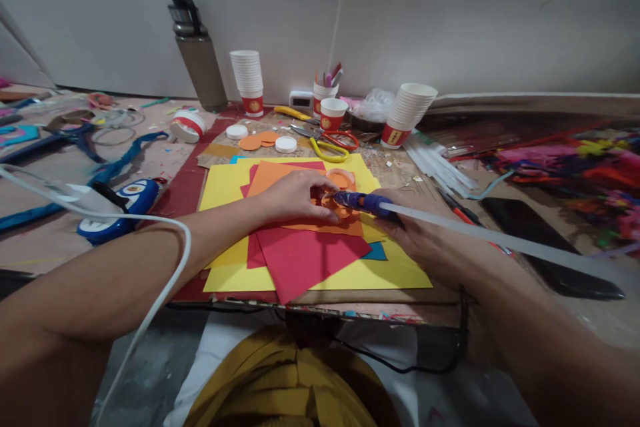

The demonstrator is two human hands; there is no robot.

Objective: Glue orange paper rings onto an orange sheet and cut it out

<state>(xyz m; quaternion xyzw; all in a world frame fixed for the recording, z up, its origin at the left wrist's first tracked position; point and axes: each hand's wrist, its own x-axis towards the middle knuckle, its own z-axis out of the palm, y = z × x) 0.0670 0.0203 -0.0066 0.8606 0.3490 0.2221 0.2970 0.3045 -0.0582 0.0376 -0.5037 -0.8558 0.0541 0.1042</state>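
Press yellow paper flat under orange sheet. Steady right hand, closed around blue glue gun above orange sheet, and angle left hand, thumb and fingertips apart, clear of tip; cannot tell whether touching round orange piece nearby.

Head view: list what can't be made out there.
All in the head view:
Glue gun: grip hidden by the right hand.
Left hand: whether its fingers touch the orange piece below the gun's tip; too small and blurred.
Glue stick: far end blurred near the right edge.
White cable: cut off by the bottom edge.
Cup: print too small to read.
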